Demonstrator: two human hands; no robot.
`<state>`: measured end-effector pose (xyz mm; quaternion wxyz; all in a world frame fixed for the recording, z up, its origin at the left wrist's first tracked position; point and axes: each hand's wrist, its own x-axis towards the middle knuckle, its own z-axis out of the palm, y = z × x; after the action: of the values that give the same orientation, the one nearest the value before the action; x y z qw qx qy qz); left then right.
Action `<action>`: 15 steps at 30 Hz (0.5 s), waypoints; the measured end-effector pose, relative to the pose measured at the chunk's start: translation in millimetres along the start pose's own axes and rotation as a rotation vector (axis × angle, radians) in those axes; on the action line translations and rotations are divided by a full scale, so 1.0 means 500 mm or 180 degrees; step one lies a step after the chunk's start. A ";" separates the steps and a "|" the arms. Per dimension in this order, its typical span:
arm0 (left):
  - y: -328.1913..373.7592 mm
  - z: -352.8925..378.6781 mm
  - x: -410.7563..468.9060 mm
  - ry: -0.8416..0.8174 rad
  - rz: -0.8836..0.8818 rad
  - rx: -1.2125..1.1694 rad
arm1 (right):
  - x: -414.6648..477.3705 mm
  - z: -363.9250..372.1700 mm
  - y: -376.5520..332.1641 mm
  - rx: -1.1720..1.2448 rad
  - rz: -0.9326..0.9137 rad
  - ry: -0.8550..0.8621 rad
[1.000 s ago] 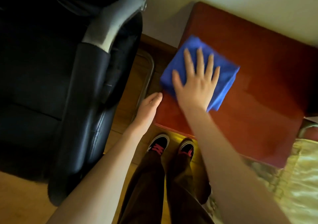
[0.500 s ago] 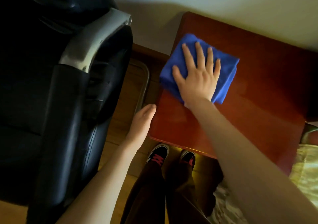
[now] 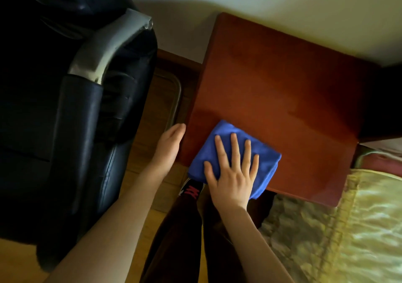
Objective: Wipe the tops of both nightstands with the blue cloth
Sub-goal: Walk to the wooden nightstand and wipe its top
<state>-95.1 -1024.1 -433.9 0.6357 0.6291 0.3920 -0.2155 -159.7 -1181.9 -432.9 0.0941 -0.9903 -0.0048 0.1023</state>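
A reddish-brown wooden nightstand (image 3: 282, 82) stands against the pale wall. The folded blue cloth (image 3: 264, 154) lies on its top at the near left corner, slightly overhanging the front edge. My right hand (image 3: 232, 171) presses flat on the cloth with fingers spread. My left hand (image 3: 170, 144) rests against the nightstand's left side edge, fingers together, holding nothing. Only one nightstand is in view.
A black leather armchair (image 3: 65, 119) with a silver armrest bracket (image 3: 106, 47) fills the left. Its metal base tube (image 3: 176, 100) runs in the narrow floor gap beside the nightstand. A bed with a pale gold cover (image 3: 359, 228) lies at the lower right. My legs and a shoe (image 3: 191, 190) are below.
My right hand has dragged the blue cloth from the far left part of the nightstand top toward me, to the near front edge. My left hand stays at the side edge.
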 end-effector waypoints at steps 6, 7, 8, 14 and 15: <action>-0.003 -0.007 -0.003 -0.0030 0.0038 0.0194 | -0.002 -0.013 -0.002 0.0095 0.0049 -0.0069; -0.006 -0.008 -0.002 -0.0073 0.0017 0.0165 | 0.001 -0.022 -0.001 0.0131 0.0018 -0.0038; -0.009 -0.008 -0.001 -0.0104 0.0001 0.0110 | 0.005 -0.032 0.005 0.0166 -0.0028 0.0016; -0.010 -0.008 0.001 -0.0136 0.0008 0.0179 | 0.051 -0.076 0.097 0.0112 0.0047 -0.0158; -0.012 -0.008 0.002 -0.0106 0.0013 0.0178 | 0.052 -0.079 0.103 0.0057 0.0017 -0.0187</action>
<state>-100.0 -1020.7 -438.0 0.6247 0.6437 0.3740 -0.2356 -126.8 -1239.3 -410.1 0.1025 -0.9860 -0.0040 0.1316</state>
